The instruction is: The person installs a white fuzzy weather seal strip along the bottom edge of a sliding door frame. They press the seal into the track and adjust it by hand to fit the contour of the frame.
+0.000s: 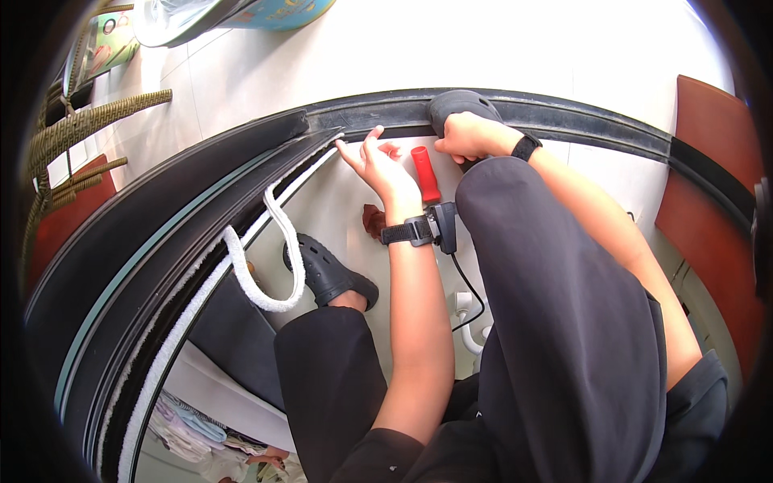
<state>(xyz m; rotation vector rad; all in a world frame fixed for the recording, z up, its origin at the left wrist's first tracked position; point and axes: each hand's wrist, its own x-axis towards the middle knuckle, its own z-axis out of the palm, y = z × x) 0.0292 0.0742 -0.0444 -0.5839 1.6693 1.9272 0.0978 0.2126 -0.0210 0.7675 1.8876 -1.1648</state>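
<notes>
My left hand (380, 171) is open, its fingers spread beside the far end of a white fuzzy strip (299, 262). One fingertip rests at or very near that end. The strip runs along the edge of a dark door frame (173, 241), and a slack loop of it hangs free. My right hand (477, 137) is closed, knuckles up, beside the black clog (460, 103) on my right foot, at the dark floor track (580, 125). Whatever its fingers hold is hidden. Between my hands, a red plastic tube-like piece (425, 173) lies on the floor.
A dark red crumpled thing (373, 220) lies by my left wrist. My left foot wears another black clog (326, 272). Wicker furniture (105, 125) and a blue container (278, 12) stand at the far left. Reddish-brown panels (713, 209) stand at the right.
</notes>
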